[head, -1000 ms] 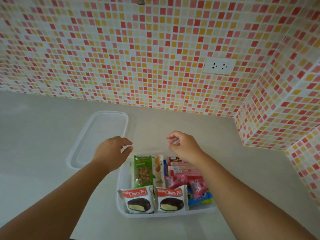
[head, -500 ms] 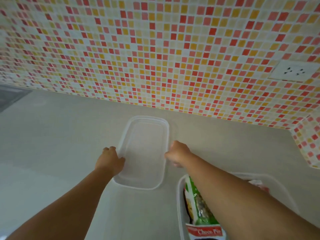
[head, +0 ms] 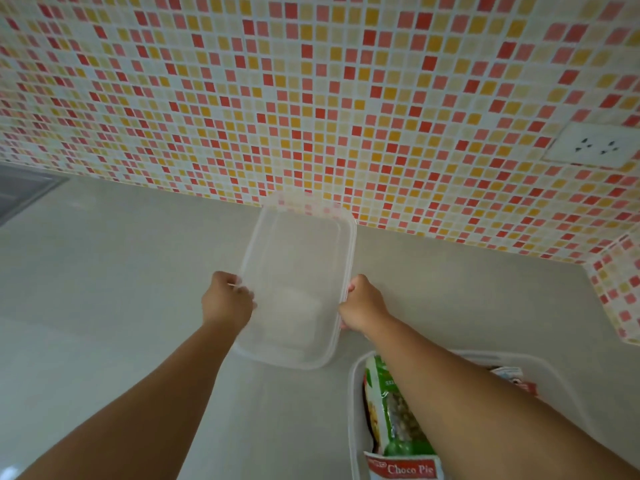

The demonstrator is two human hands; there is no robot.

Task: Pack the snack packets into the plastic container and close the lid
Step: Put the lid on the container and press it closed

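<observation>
Lid (head: 298,271) gripped by left hand (head: 227,301) and right hand (head: 362,306), seemingly lifted.

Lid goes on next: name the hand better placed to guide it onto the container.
Right. Both hands grip the lid, but the right hand is on the edge nearer the container; the left hand holds the far edge.

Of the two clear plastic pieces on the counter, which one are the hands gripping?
The flat clear plastic lid, held by its long edges between left hand and right hand. The deeper clear plastic container of snack packets sits untouched nearer the person.
</observation>
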